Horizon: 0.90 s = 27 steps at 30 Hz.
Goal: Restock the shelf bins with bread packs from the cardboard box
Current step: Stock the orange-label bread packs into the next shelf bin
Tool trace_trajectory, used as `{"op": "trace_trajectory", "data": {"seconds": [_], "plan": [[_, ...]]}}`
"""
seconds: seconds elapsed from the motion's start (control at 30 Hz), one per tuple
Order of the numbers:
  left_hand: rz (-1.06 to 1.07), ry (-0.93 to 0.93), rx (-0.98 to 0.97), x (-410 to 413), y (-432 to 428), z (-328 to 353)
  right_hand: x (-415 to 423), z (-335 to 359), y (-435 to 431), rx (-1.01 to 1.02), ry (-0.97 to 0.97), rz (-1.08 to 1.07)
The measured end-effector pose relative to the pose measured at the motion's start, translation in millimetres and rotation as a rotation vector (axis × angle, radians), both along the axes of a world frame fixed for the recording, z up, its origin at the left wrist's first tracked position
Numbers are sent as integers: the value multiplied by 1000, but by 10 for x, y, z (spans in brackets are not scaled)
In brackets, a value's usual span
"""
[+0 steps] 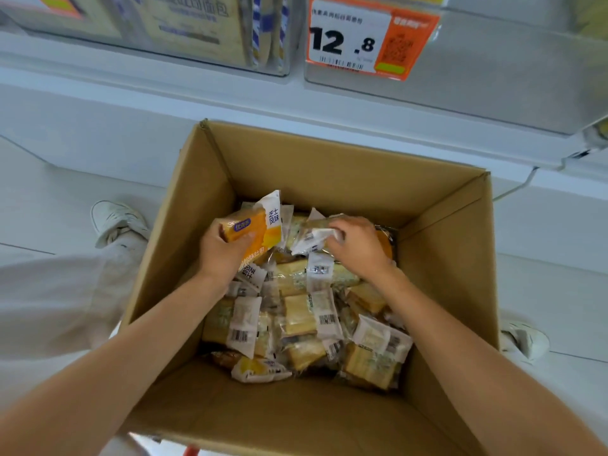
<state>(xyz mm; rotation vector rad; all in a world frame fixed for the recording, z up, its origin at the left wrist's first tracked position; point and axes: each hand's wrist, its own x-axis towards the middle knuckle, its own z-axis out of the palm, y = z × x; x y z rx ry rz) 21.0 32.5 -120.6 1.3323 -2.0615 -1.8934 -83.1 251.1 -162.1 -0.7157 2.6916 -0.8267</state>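
An open cardboard box (pixel 329 153) stands on the floor below me, holding several clear and white bread packs (pixel 296 317). My left hand (pixel 223 248) grips an orange and white bread pack (pixel 260 225) lifted a little above the heap at the box's far left. My right hand (pixel 358 245) reaches into the far right of the heap, its fingers curled round the white end of another bread pack (pixel 311 240) that still lies among the others.
Clear shelf bins (pixel 493 77) hang above the box; the left bin (pixel 197 34) holds large bread bags. An orange price tag (pixel 368 37) reads 12.8. A white shelf base runs behind the box. My shoes (pixel 115 222) stand on the pale floor on either side.
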Motion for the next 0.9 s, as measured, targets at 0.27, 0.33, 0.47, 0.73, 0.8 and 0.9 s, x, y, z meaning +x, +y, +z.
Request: {"op": "trace_trajectory", "data": {"seconds": [0.27,0.33,0.47,0.73,0.8,0.9], "plan": [[-514,9,167,-83,308,468,-28,1117,-48,12,-179,78],[-641,-3,189,-76,360,581,-2,1283,-112,-83,-164,51],[-535,13,337,-59,366,782,38,1626,-2,-270,-414,0],[-414,133,323,-102,407,1315,103,2019,153,-653,-592,-379],[-392,150,378,-132,417,1372,111,2088,170,-950,-712,-548],[-431,220,433,-159,548,1585,186,2074,156,-1091,-778,-592]]}}
